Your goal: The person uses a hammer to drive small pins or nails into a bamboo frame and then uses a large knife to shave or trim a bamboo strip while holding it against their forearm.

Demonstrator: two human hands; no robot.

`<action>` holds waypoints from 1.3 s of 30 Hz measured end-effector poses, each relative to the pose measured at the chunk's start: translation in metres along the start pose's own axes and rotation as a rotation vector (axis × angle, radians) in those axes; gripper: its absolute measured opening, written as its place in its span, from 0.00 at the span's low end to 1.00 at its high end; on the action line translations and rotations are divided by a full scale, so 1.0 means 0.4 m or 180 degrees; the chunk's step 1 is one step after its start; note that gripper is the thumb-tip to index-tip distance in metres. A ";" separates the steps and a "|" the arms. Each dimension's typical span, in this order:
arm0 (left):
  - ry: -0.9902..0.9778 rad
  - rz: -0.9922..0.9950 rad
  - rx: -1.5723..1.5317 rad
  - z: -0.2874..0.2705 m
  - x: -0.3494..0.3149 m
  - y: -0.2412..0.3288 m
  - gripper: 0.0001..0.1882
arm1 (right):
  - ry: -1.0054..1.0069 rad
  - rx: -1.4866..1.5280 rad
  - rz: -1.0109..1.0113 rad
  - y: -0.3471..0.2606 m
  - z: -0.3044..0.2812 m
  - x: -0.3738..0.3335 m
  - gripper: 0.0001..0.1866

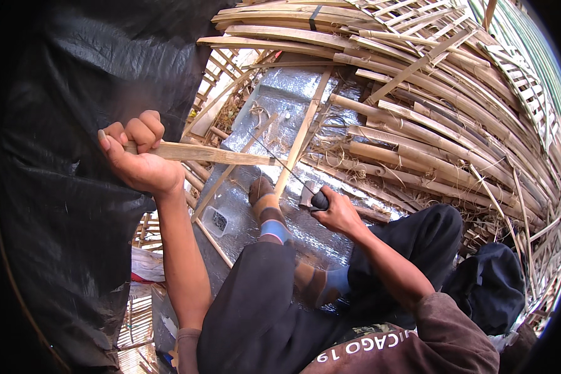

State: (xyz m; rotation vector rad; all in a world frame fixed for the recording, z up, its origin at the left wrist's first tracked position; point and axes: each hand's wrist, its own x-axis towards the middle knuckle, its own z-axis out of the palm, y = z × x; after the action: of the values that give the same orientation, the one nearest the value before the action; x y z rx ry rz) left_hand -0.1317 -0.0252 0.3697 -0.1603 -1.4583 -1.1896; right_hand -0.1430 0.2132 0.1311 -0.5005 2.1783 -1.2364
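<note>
My left hand (pixel 140 153) is raised at the left, its fingers wrapped round one end of a flat wooden stick (pixel 212 153). The stick points right, its far end close to a thin dark blade. That blade belongs to a black-handled tool (pixel 318 200) gripped in my right hand (pixel 341 216); seen nearly edge-on, it cannot be told as a saw or a knife. A longer bamboo strip (pixel 306 121) slants across the shiny silver sheet (pixel 280 93), its near end beside my socked foot (pixel 269 209). Whether blade and stick touch is unclear.
Split bamboo lengths (pixel 430 131) lie piled at the right, with a woven lattice panel (pixel 522 84) beyond. A black tarp (pixel 62 187) hangs at the left. Near my foot sits a small clear plastic tub (pixel 216 220) with dark bits inside. My bent knees frame the near side.
</note>
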 end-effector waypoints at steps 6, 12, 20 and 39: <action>0.0151 -0.0076 0.0167 -0.037 0.005 0.011 0.18 | -0.0087 0.0347 -0.0443 -0.049 0.010 -0.045 0.18; 0.0208 -0.0058 0.0069 -0.037 -0.003 0.000 0.19 | -0.0194 -0.0438 0.0222 0.041 -0.019 0.025 0.20; 0.0280 -0.0077 0.0179 -0.028 0.005 0.008 0.19 | -0.0165 -0.0729 0.0205 0.122 -0.057 0.032 0.20; -0.1644 -0.0963 0.1494 -0.153 -0.215 -0.256 0.14 | 0.0337 0.0283 0.0347 0.117 -0.121 -0.077 0.20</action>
State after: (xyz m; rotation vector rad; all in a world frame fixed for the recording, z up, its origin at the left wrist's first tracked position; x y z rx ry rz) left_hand -0.1352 -0.0733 0.2309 0.0895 -2.2410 -1.0469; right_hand -0.1528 0.2857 0.1192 -0.2819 2.1948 -1.3200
